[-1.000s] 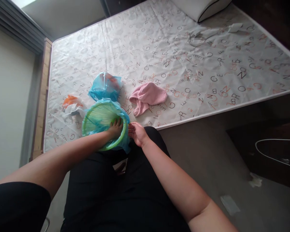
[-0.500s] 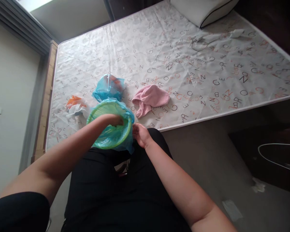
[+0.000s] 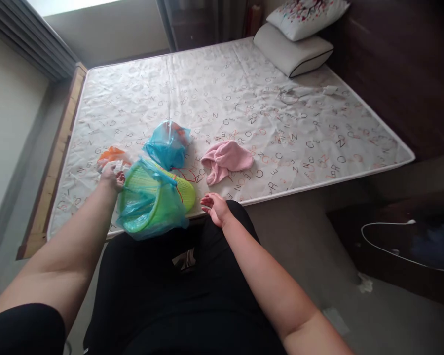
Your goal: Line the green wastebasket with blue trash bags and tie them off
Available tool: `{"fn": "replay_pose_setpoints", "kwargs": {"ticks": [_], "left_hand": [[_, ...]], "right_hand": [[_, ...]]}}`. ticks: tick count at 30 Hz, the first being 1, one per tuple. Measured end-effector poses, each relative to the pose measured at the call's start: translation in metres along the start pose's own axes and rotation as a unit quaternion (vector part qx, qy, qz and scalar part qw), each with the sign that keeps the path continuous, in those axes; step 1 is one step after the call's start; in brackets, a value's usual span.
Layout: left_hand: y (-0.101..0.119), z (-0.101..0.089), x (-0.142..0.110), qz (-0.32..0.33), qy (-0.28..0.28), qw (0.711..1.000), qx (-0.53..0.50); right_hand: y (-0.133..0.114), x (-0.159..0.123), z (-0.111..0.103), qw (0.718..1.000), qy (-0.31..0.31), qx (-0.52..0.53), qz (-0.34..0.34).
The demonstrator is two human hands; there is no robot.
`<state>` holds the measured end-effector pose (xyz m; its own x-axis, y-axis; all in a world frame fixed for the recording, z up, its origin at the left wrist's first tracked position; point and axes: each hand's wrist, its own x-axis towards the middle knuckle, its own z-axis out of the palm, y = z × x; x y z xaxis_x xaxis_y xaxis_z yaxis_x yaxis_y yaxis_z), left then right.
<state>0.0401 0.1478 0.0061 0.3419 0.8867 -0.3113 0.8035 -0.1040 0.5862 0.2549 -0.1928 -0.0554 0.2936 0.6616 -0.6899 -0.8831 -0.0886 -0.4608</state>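
Observation:
A green mesh wastebasket (image 3: 187, 191) lies tipped at the mattress edge by my lap, its mouth towards the lower left and its base to the right. A translucent blue plastic bag (image 3: 170, 207) lines it and folds over the rim. My left hand (image 3: 113, 176) is beside the rim, fingers loosely apart, next to a crumpled orange-and-white plastic bag (image 3: 114, 156); whether it touches either is unclear. To the right of the basket, my right hand (image 3: 215, 208) hovers half curled and holds nothing. Behind the basket sits a knotted blue bag (image 3: 168, 143) with something orange inside.
A pink cloth (image 3: 227, 159) lies on the letter-printed mattress (image 3: 299, 133). At the far corner a patterned cushion (image 3: 305, 17) rests on a beige pillow (image 3: 292, 52). A white cable (image 3: 364, 236) lies on dark furniture at right.
My left hand has come out of the basket and moved left past its rim. The basket has tipped over, so its side and base show. My right hand is now apart from it.

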Motion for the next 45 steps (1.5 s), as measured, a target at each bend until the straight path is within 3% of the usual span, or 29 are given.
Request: {"fn": "replay_pose_setpoints", "kwargs": {"ticks": [4, 7, 10, 15, 19, 21, 22, 23, 25, 28, 30, 32, 35, 37, 39, 41, 43, 45], "left_hand": [[-0.003, 0.008, 0.005, -0.144, 0.004, 0.984, -0.107], [0.002, 0.013, 0.004, -0.208, 0.050, 0.960, -0.182], [0.009, 0.004, 0.002, -0.249, 0.084, 0.919, -0.294], [0.015, -0.026, -0.002, -0.244, 0.126, 0.850, -0.449], [0.026, -0.048, -0.020, -0.189, 0.197, 0.806, -0.525], [0.035, -0.060, -0.041, -0.124, 0.241, 0.774, -0.573], [0.040, -0.067, -0.056, -0.083, 0.263, 0.751, -0.600], [0.045, -0.074, -0.072, -0.039, 0.288, 0.727, -0.622], [0.053, -0.087, -0.110, 0.033, 0.308, 0.705, -0.638], [0.069, -0.100, -0.170, 0.086, 0.265, 0.734, -0.620], [0.085, -0.102, -0.205, 0.156, 0.262, 0.751, -0.585], [0.104, -0.098, -0.232, 0.229, 0.268, 0.760, -0.546], [0.134, -0.080, -0.251, 0.263, 0.238, 0.783, -0.511], [0.149, -0.059, -0.247, 0.257, 0.217, 0.800, -0.497], [0.155, -0.030, -0.231, 0.225, 0.168, 0.851, -0.444], [0.153, 0.007, -0.209, 0.188, 0.140, 0.913, -0.335], [0.144, 0.047, -0.187, 0.176, 0.116, 0.961, -0.178], [0.132, 0.085, -0.172, 0.189, 0.018, 0.980, -0.057]], "right_hand": [[0.007, 0.000, -0.002, 0.999, 0.008, -0.027, -0.014], [0.011, 0.000, -0.001, 0.999, -0.006, -0.038, -0.026], [0.012, -0.002, 0.000, 0.998, -0.048, -0.015, -0.039], [0.006, -0.004, -0.004, 0.999, -0.022, 0.002, -0.023], [0.010, -0.003, -0.006, 0.993, 0.047, -0.043, -0.103], [0.011, -0.006, -0.005, 0.964, 0.117, -0.119, -0.207], [0.011, -0.010, -0.003, 0.934, 0.148, -0.174, -0.274], [0.009, -0.016, 0.000, 0.893, 0.167, -0.235, -0.347], [0.002, -0.033, 0.013, 0.779, 0.159, -0.347, -0.497], [-0.017, -0.063, 0.050, 0.606, 0.066, -0.453, -0.651], [-0.030, -0.079, 0.083, 0.540, 0.000, -0.498, -0.679], [-0.040, -0.085, 0.111, 0.510, -0.049, -0.532, -0.674], [-0.039, -0.080, 0.132, 0.506, -0.110, -0.545, -0.659], [-0.029, -0.070, 0.128, 0.532, -0.122, -0.540, -0.640], [-0.015, -0.061, 0.113, 0.574, -0.103, -0.554, -0.594], [-0.002, -0.057, 0.093, 0.598, -0.101, -0.600, -0.521], [0.009, -0.061, 0.073, 0.595, -0.121, -0.641, -0.470], [0.016, -0.071, 0.054, 0.591, -0.114, -0.634, -0.485]]}}
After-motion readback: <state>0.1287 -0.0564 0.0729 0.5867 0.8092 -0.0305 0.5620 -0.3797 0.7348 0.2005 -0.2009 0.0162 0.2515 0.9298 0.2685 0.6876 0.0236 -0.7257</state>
